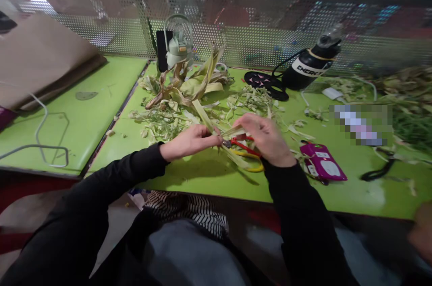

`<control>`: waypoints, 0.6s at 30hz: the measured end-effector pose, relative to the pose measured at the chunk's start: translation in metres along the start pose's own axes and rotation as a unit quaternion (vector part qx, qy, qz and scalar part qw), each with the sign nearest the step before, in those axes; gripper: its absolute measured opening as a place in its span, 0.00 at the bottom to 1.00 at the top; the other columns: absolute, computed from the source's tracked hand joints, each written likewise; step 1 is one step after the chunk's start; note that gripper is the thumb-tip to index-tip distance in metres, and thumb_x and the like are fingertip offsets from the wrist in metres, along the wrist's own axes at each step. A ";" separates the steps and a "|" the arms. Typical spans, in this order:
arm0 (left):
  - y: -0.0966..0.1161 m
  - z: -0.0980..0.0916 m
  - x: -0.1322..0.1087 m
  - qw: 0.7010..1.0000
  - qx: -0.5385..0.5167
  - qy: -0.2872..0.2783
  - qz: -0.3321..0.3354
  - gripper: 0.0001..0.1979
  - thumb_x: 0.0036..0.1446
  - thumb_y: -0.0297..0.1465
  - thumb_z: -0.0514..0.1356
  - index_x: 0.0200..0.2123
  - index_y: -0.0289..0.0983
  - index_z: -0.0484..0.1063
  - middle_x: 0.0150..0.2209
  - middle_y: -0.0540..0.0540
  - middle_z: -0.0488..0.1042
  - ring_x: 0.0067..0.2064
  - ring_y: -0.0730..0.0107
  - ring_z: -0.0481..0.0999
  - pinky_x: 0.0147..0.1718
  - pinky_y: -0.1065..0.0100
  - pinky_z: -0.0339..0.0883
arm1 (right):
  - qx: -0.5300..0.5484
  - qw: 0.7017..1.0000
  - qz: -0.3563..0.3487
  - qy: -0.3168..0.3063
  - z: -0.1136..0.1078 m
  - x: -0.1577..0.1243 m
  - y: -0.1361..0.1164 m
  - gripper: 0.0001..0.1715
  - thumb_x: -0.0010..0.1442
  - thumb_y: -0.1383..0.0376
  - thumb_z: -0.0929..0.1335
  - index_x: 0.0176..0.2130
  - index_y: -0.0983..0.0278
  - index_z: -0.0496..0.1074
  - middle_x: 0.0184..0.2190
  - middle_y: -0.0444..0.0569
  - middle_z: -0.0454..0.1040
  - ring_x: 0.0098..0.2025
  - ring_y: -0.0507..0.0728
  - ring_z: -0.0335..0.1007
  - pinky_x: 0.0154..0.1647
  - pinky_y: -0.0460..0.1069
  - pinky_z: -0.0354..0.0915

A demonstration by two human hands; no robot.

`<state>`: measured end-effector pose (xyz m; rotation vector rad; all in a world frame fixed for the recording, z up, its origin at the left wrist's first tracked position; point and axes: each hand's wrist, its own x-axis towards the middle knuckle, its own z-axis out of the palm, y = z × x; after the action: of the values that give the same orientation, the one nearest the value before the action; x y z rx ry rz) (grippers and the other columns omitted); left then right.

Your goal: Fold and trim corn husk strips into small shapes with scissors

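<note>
My left hand (194, 142) is closed on a long pale green dried leaf strip (203, 115), which looks like corn husk. My right hand (268, 139), slightly blurred, pinches a thin piece of the strip (232, 131) that stretches between both hands. Beneath the hands are red handles (242, 145) with a small metal head near my left fingertips, and a yellow handle loop (254, 168). Whether these form one cutting tool or two, I cannot tell. Just beyond my hands lies a heap of husks (192, 85) with shredded scraps (162, 126) around it.
On the green table (202, 180) stand a pale green bottle (177, 49) and a tilted black bottle (308, 67). A purple device (324, 163) lies right, near a black strap (378, 169). Brown paper (43, 61) and bent wire (43, 146) are left. A perforated metal screen (202, 2) closes the back.
</note>
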<state>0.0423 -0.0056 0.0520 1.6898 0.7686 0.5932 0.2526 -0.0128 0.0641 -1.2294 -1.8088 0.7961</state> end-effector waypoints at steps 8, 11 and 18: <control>-0.016 0.008 -0.007 1.000 -0.009 -0.011 0.008 0.13 0.57 0.37 0.61 0.26 0.36 0.66 0.23 0.53 0.62 0.26 0.76 0.59 0.27 0.71 0.56 | -0.002 0.997 -0.052 -0.051 0.033 0.003 -0.006 0.11 0.57 0.57 0.72 0.33 0.63 0.77 0.30 0.44 0.73 0.28 0.51 0.64 0.31 0.49 0.63; -0.018 0.009 -0.011 0.996 -0.077 0.036 0.019 0.10 0.56 0.36 0.62 0.35 0.35 0.68 0.32 0.51 0.69 0.33 0.74 0.65 0.34 0.70 0.61 | 0.032 0.999 -0.012 -0.028 0.041 -0.002 -0.009 0.10 0.60 0.59 0.70 0.32 0.63 0.72 0.27 0.43 0.72 0.29 0.51 0.65 0.32 0.48 0.63; 0.000 0.010 -0.032 0.998 -0.039 0.039 -0.018 0.16 0.65 0.39 0.53 0.28 0.36 0.64 0.25 0.54 0.57 0.26 0.77 0.56 0.27 0.70 0.51 | 0.076 0.997 0.010 0.004 0.046 -0.016 -0.014 0.12 0.62 0.59 0.68 0.30 0.62 0.66 0.24 0.39 0.65 0.27 0.49 0.60 0.29 0.47 0.59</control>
<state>0.0280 -0.0362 0.0496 1.5857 0.8197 0.6597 0.2100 -0.0358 0.0493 -1.1531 -1.6991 0.9210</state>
